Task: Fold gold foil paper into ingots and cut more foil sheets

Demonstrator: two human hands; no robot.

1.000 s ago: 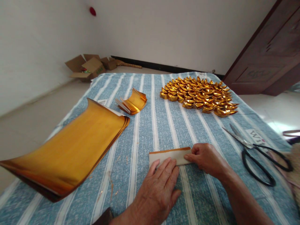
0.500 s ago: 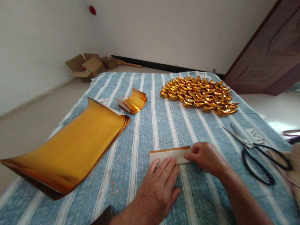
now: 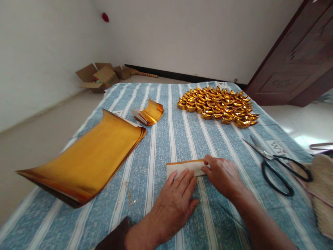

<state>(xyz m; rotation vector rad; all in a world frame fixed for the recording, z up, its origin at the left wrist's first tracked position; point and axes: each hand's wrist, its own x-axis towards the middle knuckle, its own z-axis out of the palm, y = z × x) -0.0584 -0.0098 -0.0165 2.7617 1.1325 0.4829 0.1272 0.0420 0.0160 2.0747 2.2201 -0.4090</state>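
A folded strip of gold-backed paper (image 3: 173,168) lies on the striped cloth, its whitish side up and a thin gold edge along the top. My left hand (image 3: 174,203) rests flat on its lower edge, fingers stretched out. At the strip's right end my right hand (image 3: 225,175) is closed, thumb and fingers pinching the corner. To the left is a stack of large gold sheets (image 3: 93,156), curling at the ends. Beyond the strip sits a smaller curled stack of gold paper (image 3: 153,113). Scissors (image 3: 269,156) with black handles lie right of my right hand, blades apart.
Many folded gold paper ingots (image 3: 218,106) stand grouped at the table's far right. The blue-and-white striped cloth (image 3: 161,146) covers the table. Open cardboard boxes (image 3: 100,78) stand on the floor at back left. A dark red door (image 3: 288,62) is at right.
My right hand has shifted a little left along the strip, its fingers now around the upper right corner. The left hand stays flat on the paper. The camera view has moved slightly.
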